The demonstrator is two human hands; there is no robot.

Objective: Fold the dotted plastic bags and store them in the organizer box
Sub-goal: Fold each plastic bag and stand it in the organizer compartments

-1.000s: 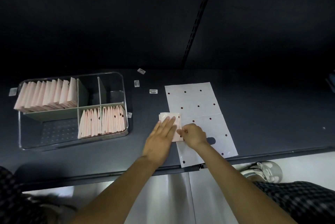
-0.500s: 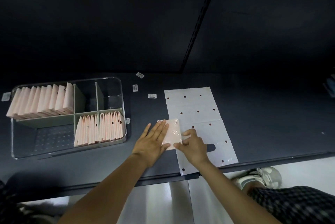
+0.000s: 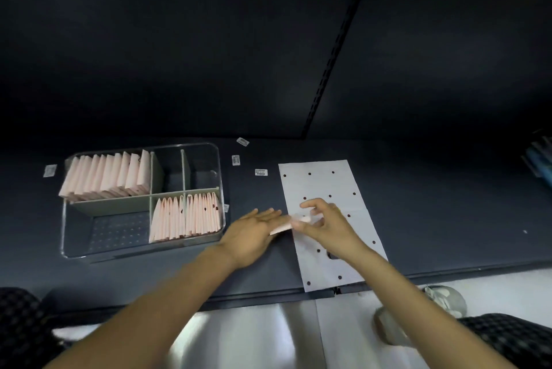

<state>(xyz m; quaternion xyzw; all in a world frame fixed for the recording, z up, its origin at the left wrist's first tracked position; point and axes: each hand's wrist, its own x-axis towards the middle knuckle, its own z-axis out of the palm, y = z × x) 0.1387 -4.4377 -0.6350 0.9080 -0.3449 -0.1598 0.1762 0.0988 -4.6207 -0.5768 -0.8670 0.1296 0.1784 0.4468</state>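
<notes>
From the head view, the folded bag point(image 3: 282, 227) is a thin pink slab tilted on edge, its long axis running left to right between the two hands. The left hand point(image 3: 252, 231) lies flat with straight fingers against its near-left side; the right hand point(image 3: 324, 223) pinches its right end. An unfolded dotted bag point(image 3: 325, 183) lies flat beneath, right of the organizer box point(image 3: 140, 201).

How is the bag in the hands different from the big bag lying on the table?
The folded bag is a small pink packet; the flat bag is a long, spread-out sheet that looks whiter. The folded bag is lifted at one edge between the left hand and right hand; the flat bag lies on the table, partly under the right hand.
</notes>
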